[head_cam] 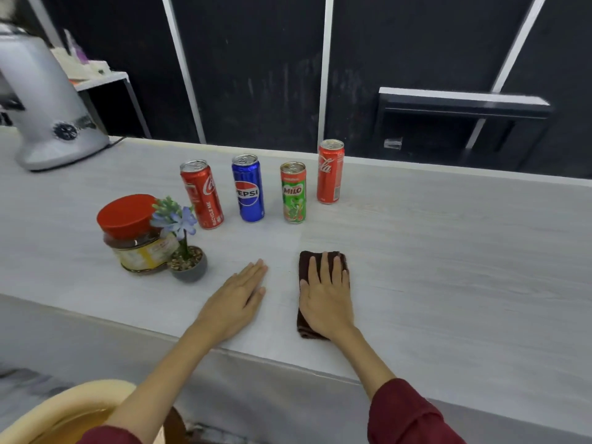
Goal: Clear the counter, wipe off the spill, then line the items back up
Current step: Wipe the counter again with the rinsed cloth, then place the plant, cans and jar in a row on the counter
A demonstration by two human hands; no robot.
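Note:
On the pale wood-grain counter (448, 251) stand a red Coca-Cola can (202, 194), a blue Pepsi can (248, 188), a green Milo can (293, 192) and a second red Coca-Cola can (330, 171), roughly in a row. A red-lidded jar (134, 233) and a small potted blue flower (185, 248) sit at the left. My right hand (326, 296) lies flat on a folded dark brown cloth (307, 328) near the front edge. My left hand (238, 299) rests flat on the bare counter beside it, holding nothing.
A grey appliance (48, 104) stands at the counter's back left corner. A cream plastic tub (64, 411) sits below the counter's front edge at lower left. Dark wall panels and a black shelf (461, 104) lie behind the counter.

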